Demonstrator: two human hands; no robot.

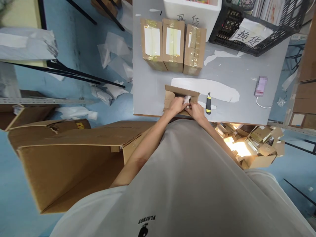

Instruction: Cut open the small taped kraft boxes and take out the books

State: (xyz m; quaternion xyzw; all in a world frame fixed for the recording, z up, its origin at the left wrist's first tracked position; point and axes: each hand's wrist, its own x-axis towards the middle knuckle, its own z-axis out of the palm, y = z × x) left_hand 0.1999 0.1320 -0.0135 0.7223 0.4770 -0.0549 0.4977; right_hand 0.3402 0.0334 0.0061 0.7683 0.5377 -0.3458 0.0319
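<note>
At the table's near edge stands a small open cardboard box [169, 97], its flaps raised. My left hand [178, 105] reaches over it, with fingers curled on a small white object [187, 98] whose kind I cannot make out. From the other side, my right hand [197, 111] meets it, fingertips pinched together against the same object's lower end. My hands hide much of the box's inside. Just right of my right hand, a black and yellow utility knife [208, 103] lies on the table.
Three taped cardboard boxes [173, 44] stand in a row beyond. Behind them are a white bin [192, 11] and a black plastic crate [247, 41]. A phone-like lilac object [260, 86] with a cable lies at right. A large open carton [69, 174] stands at left.
</note>
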